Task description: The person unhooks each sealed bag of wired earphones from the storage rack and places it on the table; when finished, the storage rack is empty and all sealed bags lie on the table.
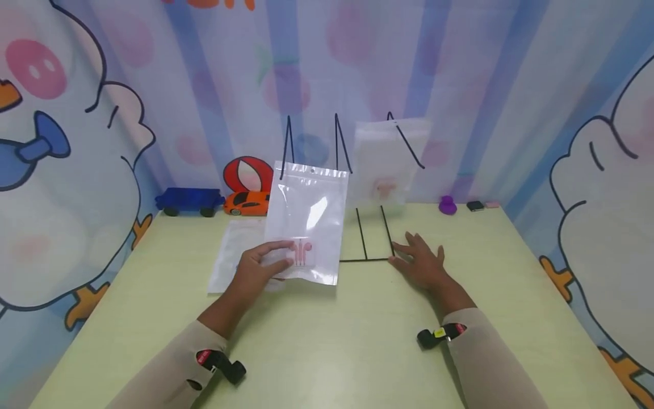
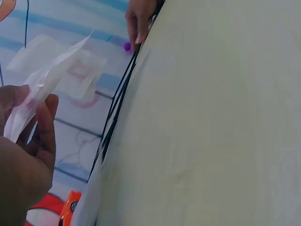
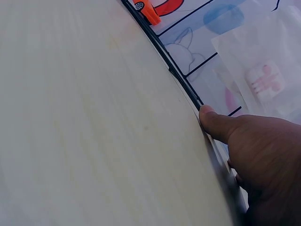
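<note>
Rack (image 1: pixel 365 259): we are finding its base partly hidden. Pouch (image 1: pixel 306 218), in front: glossy, white, pink-printed; two o'clock from left hand (image 1: pixel 257 267), which is pinching it. Right hand (image 1: pixel 422 264), pouch's four o'clock: spreading fingers, touching rack.

A person's two arms reach forward from the near edge, one on each side, both in beige long sleeves (image 1: pixel 490 358) that leave the wrists (image 1: pixel 455 298) bare. The left arm slants from near left toward the middle. The left hand (image 1: pixel 257 270) is raised in a pinching grip; its wrist view shows the thumb (image 2: pixel 19 96) on one side and the curled fingers (image 2: pixel 47 122) opposite. The right arm angles from near right inward and away. The right hand (image 1: pixel 423 264) is lower and farther right, palm down, its fingers spread apart and pointing toward the far left, with the thumb stretched left. The hands are well apart.
</note>
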{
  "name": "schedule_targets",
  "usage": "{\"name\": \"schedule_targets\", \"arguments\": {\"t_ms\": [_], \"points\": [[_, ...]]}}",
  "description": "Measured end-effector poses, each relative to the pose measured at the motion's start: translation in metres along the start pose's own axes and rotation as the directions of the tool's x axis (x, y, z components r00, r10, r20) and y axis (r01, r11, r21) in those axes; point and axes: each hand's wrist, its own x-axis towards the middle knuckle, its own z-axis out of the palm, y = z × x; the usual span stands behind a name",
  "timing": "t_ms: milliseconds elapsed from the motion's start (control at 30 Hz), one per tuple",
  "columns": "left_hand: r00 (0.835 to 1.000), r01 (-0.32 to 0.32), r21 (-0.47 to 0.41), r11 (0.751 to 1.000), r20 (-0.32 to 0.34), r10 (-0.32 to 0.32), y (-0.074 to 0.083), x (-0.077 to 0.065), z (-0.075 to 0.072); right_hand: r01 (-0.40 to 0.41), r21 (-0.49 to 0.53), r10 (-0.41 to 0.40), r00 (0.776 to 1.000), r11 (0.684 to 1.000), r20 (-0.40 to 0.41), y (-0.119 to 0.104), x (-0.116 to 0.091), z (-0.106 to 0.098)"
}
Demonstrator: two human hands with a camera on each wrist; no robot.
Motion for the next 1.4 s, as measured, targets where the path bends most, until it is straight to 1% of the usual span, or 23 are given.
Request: {"name": "schedule_targets", "arguments": {"t_ms": [67,133,267,333,433,567,700,833,1033,1133,1267,1400], "points": [[1.0,0.017,0.036,0.999,0.013,-0.018,0.001,0.002,-0.012,-0.002,0.004,0.002,1.0,1.0,-0.004,0.0,-0.001,-0.001],[0.999,0.026,0.051,0.998,0.019,-0.027,-0.001,0.003,-0.025,0.001,0.013,-0.001,1.0,1.0,-0.005,0.001,-0.001,-0.001],[0.998,0.063,0.081,0.995,0.007,-0.064,-0.007,0.002,-0.054,0.001,0.01,-0.001,1.0,1.0,0.002,0.002,0.001,0.001],[0.995,0.098,0.092,0.991,-0.002,-0.099,-0.01,0.001,-0.068,-0.001,0.003,0.001,1.0,1.0,0.003,0.003,0.001,0.002],[0.989,0.146,0.103,0.984,-0.016,-0.145,-0.014,0.001,-0.085,-0.008,0.006,0.008,1.0,1.0,0.001,0.005,0.001,0.002],[0.985,0.171,0.116,0.978,-0.032,-0.169,-0.02,0.0,-0.105,-0.022,0.003,0.022,1.0,1.0,0.009,0.006,0.001,0.002],[0.983,0.184,0.149,0.972,-0.054,-0.178,-0.025,-0.005,-0.122,-0.02,-0.005,0.021,1.0,1.0,0.017,0.006,0.001,0.003],[0.98,0.198,0.178,0.964,-0.063,-0.19,-0.033,-0.011,-0.14,-0.011,0.005,0.011,1.0,1.0,0.007,0.006,0.001,0.003],[0.987,0.161,0.252,0.954,-0.042,-0.155,-0.046,-0.018,-0.169,-0.013,-0.016,0.013,1.0,1.0,0.005,0.006,0.0,0.0],[0.985,0.173,0.268,0.948,-0.066,-0.162,-0.051,-0.022,-0.181,-0.01,-0.016,0.01,1.0,1.0,-0.003,0.005,0.0,-0.001],[0.979,0.2,0.26,0.945,-0.097,-0.18,-0.056,-0.027,-0.193,-0.006,-0.015,0.006,1.0,1.0,0.002,0.004,0.001,-0.001],[0.974,0.22,0.238,0.946,-0.102,-0.201,-0.06,-0.03,-0.201,-0.007,-0.014,0.007,1.0,1.0,0.006,0.002,0.001,0.0]]}}
